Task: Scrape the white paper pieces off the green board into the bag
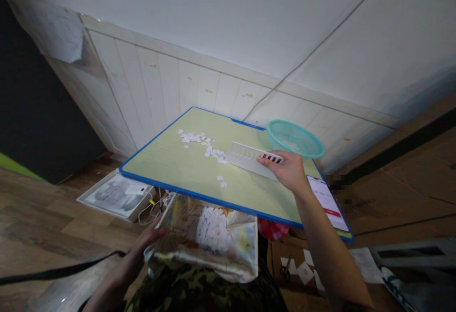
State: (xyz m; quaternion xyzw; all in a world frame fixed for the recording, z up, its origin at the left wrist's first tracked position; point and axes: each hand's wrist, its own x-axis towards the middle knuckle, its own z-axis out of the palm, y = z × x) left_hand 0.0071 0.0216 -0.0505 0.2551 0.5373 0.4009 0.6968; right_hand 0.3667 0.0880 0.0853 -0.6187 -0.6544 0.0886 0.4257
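Note:
My right hand (290,170) is closed round one end of a long white slotted plastic piece (245,159), tilted on its edge over the table (171,165). Its far end is beside a trail of small white paper scraps (210,150) on the pale green top. Below the table's near edge, my left hand (153,233) grips the left side of a box lined with patterned cloth (244,250). More white paper scraps (213,229) are heaped inside that box. Part of my left hand's fingers is hidden by the box.
A turquoise basin (295,138) stands at the table's back right, with a phone (329,205) along the right edge. A white box lid (114,195) lies lower left near cables. Scissors (286,269) and paper pieces (305,272) are down at the right. A wall borders the back.

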